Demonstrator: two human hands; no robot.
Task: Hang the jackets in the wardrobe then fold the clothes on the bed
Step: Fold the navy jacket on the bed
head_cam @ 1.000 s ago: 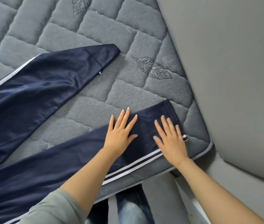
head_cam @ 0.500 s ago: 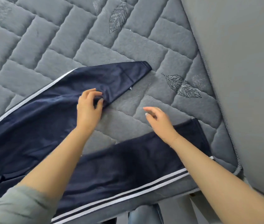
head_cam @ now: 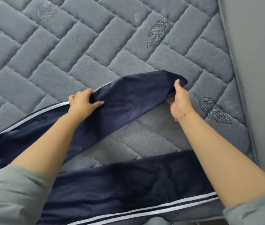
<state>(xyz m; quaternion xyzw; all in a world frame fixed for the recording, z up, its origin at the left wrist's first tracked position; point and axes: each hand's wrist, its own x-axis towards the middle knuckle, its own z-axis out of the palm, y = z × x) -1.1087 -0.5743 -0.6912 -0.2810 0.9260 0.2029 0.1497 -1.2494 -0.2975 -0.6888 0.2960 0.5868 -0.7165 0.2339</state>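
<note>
Trouser leg pinched between both hands' fingers, above mattress.

1 pr navy track pants, 2 legs, white side stripes. 1 grey quilted mattress. 2 hands: left hand, right hand. 1 bracelet. 3 clear leaf motifs.

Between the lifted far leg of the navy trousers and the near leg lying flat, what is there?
Only bare grey quilted mattress, seen in the head view, separates the far trouser leg from the near trouser leg.
</note>
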